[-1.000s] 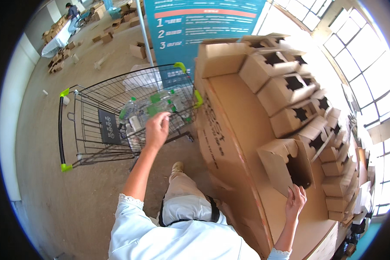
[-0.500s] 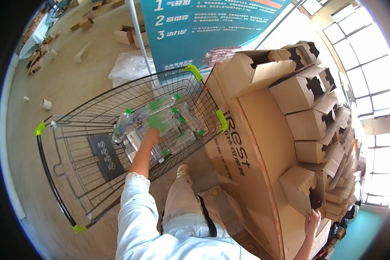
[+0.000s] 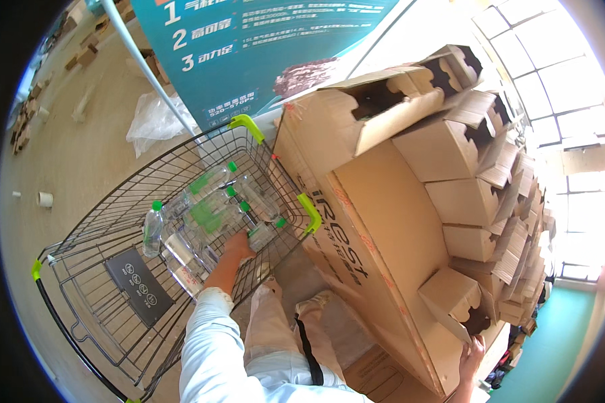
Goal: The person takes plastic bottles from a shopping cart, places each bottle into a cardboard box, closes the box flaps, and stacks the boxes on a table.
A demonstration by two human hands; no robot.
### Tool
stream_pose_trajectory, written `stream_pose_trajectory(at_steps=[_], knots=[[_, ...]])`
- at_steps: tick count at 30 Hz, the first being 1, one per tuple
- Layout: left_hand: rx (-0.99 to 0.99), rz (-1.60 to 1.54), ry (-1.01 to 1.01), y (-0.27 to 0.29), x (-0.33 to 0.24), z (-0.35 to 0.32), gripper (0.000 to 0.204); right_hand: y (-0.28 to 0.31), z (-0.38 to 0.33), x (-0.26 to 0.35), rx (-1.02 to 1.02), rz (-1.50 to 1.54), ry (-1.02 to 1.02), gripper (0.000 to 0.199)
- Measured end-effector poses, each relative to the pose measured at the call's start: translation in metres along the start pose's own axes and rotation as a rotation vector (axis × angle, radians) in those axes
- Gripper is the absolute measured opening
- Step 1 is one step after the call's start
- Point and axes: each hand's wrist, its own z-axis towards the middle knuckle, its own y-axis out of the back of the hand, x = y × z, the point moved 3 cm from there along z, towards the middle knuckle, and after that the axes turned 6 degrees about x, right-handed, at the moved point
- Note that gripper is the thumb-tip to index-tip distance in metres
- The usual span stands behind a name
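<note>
A wire shopping cart (image 3: 81, 269) with green corner pieces stands at the left. Several clear plastic bottles with green caps lie inside it, among them an upright-tilted one (image 3: 153, 232) at the left. My left hand (image 3: 237, 248) reaches down into the cart, its fingers closed round the near end of a clear plastic bottle (image 3: 265, 233); part of the grip is hidden. On the right, my right hand (image 3: 472, 354) holds the lower edge of a small open cardboard box (image 3: 450, 295), which rests on a big carton (image 3: 390, 248).
Stacked open cardboard boxes (image 3: 460, 195) cover the right side of the carton. Behind the cart stand a teal banner (image 3: 249, 60) and its pole (image 3: 148, 70). Clear plastic sheeting (image 3: 156, 121) and a white roll (image 3: 45, 199) lie on the floor.
The view has shifted, so cart and boxes appear further left. My left hand has moved toward the cart's near side and closed on a bottle. My right hand stays at the small box.
</note>
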Motion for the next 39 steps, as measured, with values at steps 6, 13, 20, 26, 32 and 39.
stream_pose_trajectory(at_steps=[6, 13, 20, 26, 32, 39], knots=[[-0.266, -0.113, -0.067, 0.070, 0.025, -0.068, 0.094, 0.007, 0.003, 0.008, -0.060, 0.066, 0.127, 0.013], [-0.598, -0.575, -0.531, 0.176, -0.040, -0.220, 0.069, 0.007, -0.008, -0.020, -0.010, 0.053, 0.256, 0.015], [-0.419, -0.992, -1.480, 0.133, -0.321, -0.381, 0.075, 0.002, -0.039, -0.054, 0.011, 0.264, 0.312, 0.005], [0.197, -0.546, -1.530, -0.005, -0.525, -0.445, 0.068, -0.009, -0.046, -0.063, -0.082, 0.304, 0.391, 0.009], [0.091, 0.206, -1.369, -0.045, -0.559, -0.412, 0.062, -0.020, -0.047, -0.071, -0.352, 0.502, 0.360, 0.019], [0.315, 1.088, -0.954, -0.083, -0.575, -0.342, 0.057, -0.028, -0.043, -0.056, -0.432, 0.592, 0.427, 0.010]])
